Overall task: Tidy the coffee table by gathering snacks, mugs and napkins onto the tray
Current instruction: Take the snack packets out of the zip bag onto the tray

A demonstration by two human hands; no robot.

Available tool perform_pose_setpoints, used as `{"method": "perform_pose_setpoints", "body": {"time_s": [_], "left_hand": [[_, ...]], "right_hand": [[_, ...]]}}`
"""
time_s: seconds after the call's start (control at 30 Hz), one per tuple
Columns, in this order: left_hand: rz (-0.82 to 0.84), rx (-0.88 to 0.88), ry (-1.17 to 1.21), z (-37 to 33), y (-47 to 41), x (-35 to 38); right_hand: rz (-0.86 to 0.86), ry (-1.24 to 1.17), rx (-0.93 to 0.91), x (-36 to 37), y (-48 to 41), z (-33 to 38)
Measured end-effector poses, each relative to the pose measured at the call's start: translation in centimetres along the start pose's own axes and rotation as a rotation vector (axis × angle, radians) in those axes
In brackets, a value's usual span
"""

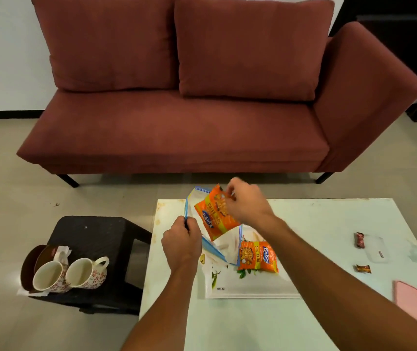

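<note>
Centre frame, above the tray [253, 291]: left hand [181, 245] pinches the zip bag [224, 245] rim, right hand [246, 205] fingers closed on snack packet [213, 215]; the floppy mouth may fold, snagging the packet.

Both orange snack packets [257, 257] read "Kurkure" and "50% EXTRA".

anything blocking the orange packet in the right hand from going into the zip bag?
Nothing visible. The left hand holds the zip bag mouth open, and the right hand has the orange packet right at it.
</note>
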State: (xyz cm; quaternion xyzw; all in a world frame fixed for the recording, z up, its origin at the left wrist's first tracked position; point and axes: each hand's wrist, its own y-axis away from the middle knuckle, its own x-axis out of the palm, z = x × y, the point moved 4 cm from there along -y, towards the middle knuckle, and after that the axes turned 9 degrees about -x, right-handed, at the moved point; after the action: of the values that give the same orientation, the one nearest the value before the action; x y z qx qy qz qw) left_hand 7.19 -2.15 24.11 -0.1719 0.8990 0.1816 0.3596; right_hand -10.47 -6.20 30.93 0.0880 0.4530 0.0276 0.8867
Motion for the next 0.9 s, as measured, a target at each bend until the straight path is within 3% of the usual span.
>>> {"method": "perform_pose_setpoints", "body": {"time_s": [0.2,0.37,0.57,0.77,0.83,0.9], "left_hand": [[-0.047,0.012,-0.091,-1.3,0.0,-1.3],[-0.079,0.0,-0.096,-0.3,-0.6,-1.7],[-0.084,0.024,-0.128,1.3,-0.5,-1.1],[-0.061,0.045,-0.155,2.9,-0.1,0.0],[-0.046,0.053,-0.147,2.6,0.2,0.1],[-0.035,0.053,-0.138,2.0,0.4,0.2]], "right_hand": [[-0.166,-0.036,-0.04,-8.2,2.3,-2.0],[-0.307,-0.116,0.079,-9.8,4.0,-7.9],[-0.081,0.051,0.267,-1.2,4.3,-14.2],[0.149,-0.221,0.462,8.6,5.4,-18.7],[0.165,-0.191,0.543,9.9,6.5,-20.1],[0.055,-0.076,0.578,9.2,7.0,-20.5]]}}
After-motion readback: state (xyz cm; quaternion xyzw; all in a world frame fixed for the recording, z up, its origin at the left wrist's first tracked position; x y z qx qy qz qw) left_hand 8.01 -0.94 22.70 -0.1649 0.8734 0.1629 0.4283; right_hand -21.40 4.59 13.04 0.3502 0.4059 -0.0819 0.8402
